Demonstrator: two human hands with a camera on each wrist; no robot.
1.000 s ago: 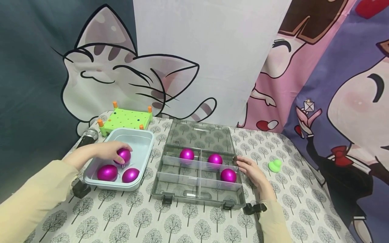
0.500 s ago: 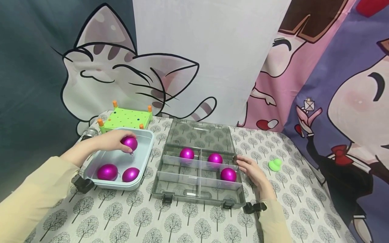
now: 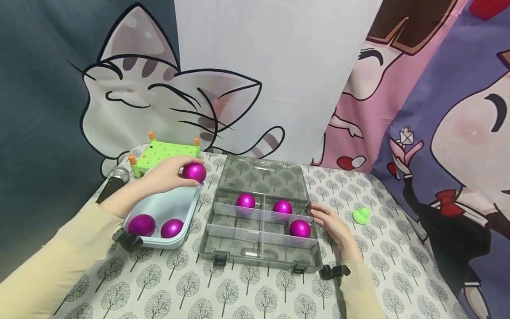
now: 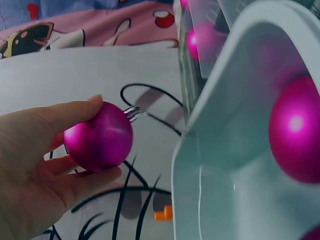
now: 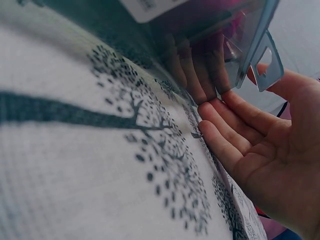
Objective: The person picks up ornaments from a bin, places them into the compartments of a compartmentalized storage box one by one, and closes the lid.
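Observation:
My left hand (image 3: 169, 173) pinches a shiny magenta Christmas ball (image 3: 194, 172) between thumb and fingers, above the far right rim of a pale blue tub (image 3: 187, 235). Its silver cap (image 4: 132, 113) points toward the tub in the left wrist view. Two more magenta balls lie in the tub, a left one (image 3: 141, 225) and a right one (image 3: 172, 228). A grey see-through divider box (image 3: 235, 259) lies with its lid back. Balls sit in its back left (image 3: 245, 201), back right (image 3: 283, 208) and middle right (image 3: 300, 228) compartments. My right hand (image 3: 330, 223) rests its extended fingers against the box's right side.
Behind the tub stands a green pegged toy board (image 3: 167, 154) with orange posts. A microphone (image 3: 115, 181) lies left of the tub. To the right of the box is a small green duck (image 3: 361, 215). A cartoon-printed curtain (image 3: 279, 88) hangs behind the tree-patterned tablecloth (image 3: 223, 292).
My left hand has lifted a Christmas ball from inside the tub and carried it up and right to the far rim. The right hand stays at the box.

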